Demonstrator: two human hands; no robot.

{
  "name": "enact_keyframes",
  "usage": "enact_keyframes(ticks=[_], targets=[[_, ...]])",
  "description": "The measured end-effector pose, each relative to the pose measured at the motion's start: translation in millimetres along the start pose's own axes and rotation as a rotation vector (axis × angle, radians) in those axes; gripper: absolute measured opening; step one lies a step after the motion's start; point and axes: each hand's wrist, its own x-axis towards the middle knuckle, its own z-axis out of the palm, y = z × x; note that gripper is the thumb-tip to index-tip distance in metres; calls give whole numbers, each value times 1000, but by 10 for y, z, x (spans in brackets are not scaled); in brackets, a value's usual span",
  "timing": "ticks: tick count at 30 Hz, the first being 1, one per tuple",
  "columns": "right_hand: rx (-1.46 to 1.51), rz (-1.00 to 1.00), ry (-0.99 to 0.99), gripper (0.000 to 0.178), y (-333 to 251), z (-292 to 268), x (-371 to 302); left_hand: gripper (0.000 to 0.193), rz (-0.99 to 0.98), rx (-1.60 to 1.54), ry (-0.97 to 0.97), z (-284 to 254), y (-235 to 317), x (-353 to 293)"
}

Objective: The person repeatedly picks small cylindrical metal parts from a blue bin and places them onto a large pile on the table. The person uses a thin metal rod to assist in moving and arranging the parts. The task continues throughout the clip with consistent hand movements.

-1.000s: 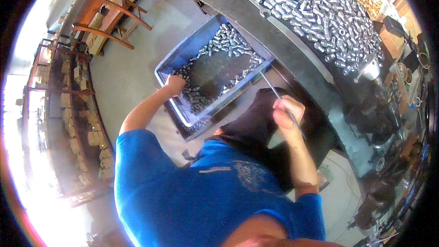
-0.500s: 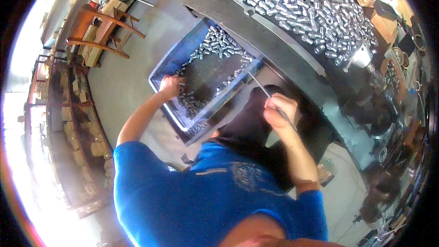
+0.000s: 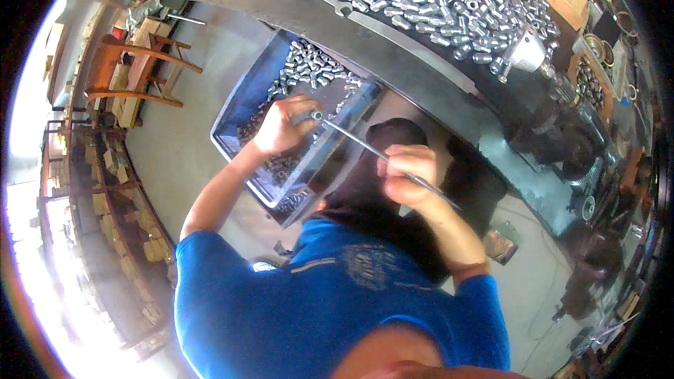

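A small metal fitting [image 3: 317, 116] is pinched in the fingers of my left hand [image 3: 282, 126], above a blue plastic bin [image 3: 223, 123]. My right hand [image 3: 411, 172] is closed round a thin metal rod [image 3: 356, 139]. The rod slants up to the left, and its far tip meets the fitting; whether it sits inside the fitting I cannot tell. Loose silver fittings [image 3: 312, 63] lie at the far end of the bin, and darker ones [image 3: 281, 166] lie at its near end, partly behind my left hand and forearm.
A dark workbench [image 3: 309, 21] runs along the right of the bin, carrying a big heap of silver fittings [image 3: 449, 3]. A long flat wrench [image 3: 344, 8] lies near its edge. A wooden chair [image 3: 133, 70] stands on the floor at left, beside shelving [image 3: 116, 217].
My left hand has risen from the bin's left side and moved right, bringing a fitting to the rod's tip. My right hand has shifted slightly left with the rod.
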Motion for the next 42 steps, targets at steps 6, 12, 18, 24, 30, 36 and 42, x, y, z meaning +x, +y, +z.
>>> enact_keyframes(ticks=[6,12,18,24,30,36,42], targets=[[38,123,-18,27,-13,-33,-16,28,134,103,-29,17,75,89],[-139,203,-148,45,193,12,29,30,225,42,-137,259,338,209],[-397,-300,-61,26,91,-65,-52,27,42,138,-55,49,130,312],[-442,-268,80,16,50,-58,-28,28,-177,-238,206,-53,-47,325],[-367,-181,95,17,135,-75,-58,30,-194,-280,172,-138,-76,649],[-358,-97,98,17,189,-53,-84,34,-138,54,260,-349,-283,1636],[-311,-47,94,23,175,-31,-18,44,-269,-147,626,-646,-574,2762]])
